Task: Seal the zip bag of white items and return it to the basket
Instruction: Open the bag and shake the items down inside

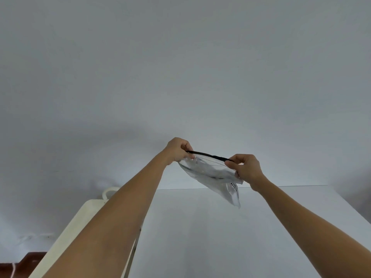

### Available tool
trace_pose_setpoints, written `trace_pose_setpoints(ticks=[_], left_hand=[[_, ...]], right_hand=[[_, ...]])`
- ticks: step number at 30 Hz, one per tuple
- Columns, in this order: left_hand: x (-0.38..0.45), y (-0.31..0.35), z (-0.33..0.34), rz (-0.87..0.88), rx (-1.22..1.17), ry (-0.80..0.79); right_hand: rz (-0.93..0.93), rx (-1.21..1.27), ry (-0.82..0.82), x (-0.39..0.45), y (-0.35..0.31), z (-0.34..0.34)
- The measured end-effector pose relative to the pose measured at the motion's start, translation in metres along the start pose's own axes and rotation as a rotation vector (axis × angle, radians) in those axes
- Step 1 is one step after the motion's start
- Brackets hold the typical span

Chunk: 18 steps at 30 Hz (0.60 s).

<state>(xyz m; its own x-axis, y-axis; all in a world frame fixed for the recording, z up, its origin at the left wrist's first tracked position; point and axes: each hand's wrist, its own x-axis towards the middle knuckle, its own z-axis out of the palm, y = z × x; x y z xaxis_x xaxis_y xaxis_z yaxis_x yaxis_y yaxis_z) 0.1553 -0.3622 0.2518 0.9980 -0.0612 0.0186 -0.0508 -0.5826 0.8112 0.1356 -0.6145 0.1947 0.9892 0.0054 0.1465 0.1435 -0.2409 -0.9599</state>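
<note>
Pinching each end of the black zip strip (208, 155), the left hand (178, 150) and right hand (246, 167) hold the zip bag (210, 175) aloft at frame centre. Thin, limp, likely slippery film with light contents is judged; grip is best kept on the stiffer strip.

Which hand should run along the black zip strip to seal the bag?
Probably the right hand: it pinches the zip strip at its end, while the left hand anchors the bag.

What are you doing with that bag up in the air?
A person holds a clear zip bag of white things up above a white table. The left hand pinches one end of the bag's black zip strip, and the right hand pinches the other end. The bag hangs between them. The zip still looks partly open.
</note>
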Motion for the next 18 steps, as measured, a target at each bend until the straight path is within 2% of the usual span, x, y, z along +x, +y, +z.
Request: trace_pose_setpoints(ticks=[3, 5, 9, 11, 15, 18], left_hand=[[0.003, -0.001, 0.007, 0.149, 0.126, 0.182], [0.005, 0.002, 0.006, 0.155, 0.216, 0.176], [0.004, 0.011, 0.004, 0.128, 0.181, -0.155], [0.002, 0.016, 0.010, 0.176, 0.154, -0.240], [0.004, 0.022, 0.020, 0.282, 0.230, -0.191], [0.009, 0.023, 0.017, 0.319, 0.253, -0.115]], right_hand=[[-0.089, -0.146, 0.187, -0.001, -0.005, 0.014], [-0.119, -0.149, 0.215, -0.002, -0.010, 0.019], [-0.122, -0.111, 0.099, 0.000, -0.017, 0.021], [-0.120, -0.099, 0.059, 0.001, -0.023, 0.023], [-0.140, -0.100, -0.007, 0.005, -0.031, 0.026], [-0.073, -0.032, -0.089, 0.008, -0.031, 0.017]])
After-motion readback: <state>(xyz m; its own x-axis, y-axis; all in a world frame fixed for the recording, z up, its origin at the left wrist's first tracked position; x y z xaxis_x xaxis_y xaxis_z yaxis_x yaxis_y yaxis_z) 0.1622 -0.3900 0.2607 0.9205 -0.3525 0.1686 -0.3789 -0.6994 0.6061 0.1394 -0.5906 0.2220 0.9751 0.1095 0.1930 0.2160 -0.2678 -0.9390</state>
